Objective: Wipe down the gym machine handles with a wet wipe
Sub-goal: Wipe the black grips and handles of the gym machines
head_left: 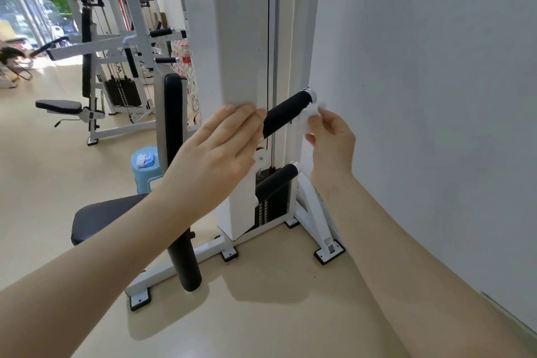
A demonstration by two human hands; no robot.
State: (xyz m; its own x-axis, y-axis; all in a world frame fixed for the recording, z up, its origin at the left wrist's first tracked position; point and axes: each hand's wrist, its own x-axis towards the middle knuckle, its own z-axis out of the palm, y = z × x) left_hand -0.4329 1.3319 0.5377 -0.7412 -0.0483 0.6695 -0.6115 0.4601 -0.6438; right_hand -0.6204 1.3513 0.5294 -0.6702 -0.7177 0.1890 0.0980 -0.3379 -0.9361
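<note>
A black foam upper handle (pixel 286 113) with a chrome end cap juts out from the white gym machine (pixel 232 52). My right hand (pixel 331 139) pinches a small white wet wipe (pixel 312 113) against the handle's outer end, just below the cap. My left hand (pixel 220 148) reaches toward the handle's inner end with fingers extended together, touching or just short of it; it holds nothing. A second black lower handle (pixel 276 180) sticks out below, in front of the weight stack.
The white wall (pixel 436 96) runs close on the right. The machine's black seat (pixel 101 218) and back pad (pixel 173 113) stand to the left, with a light blue container (pixel 145 168) behind. Other white gym machines (pixel 101 52) fill the far left.
</note>
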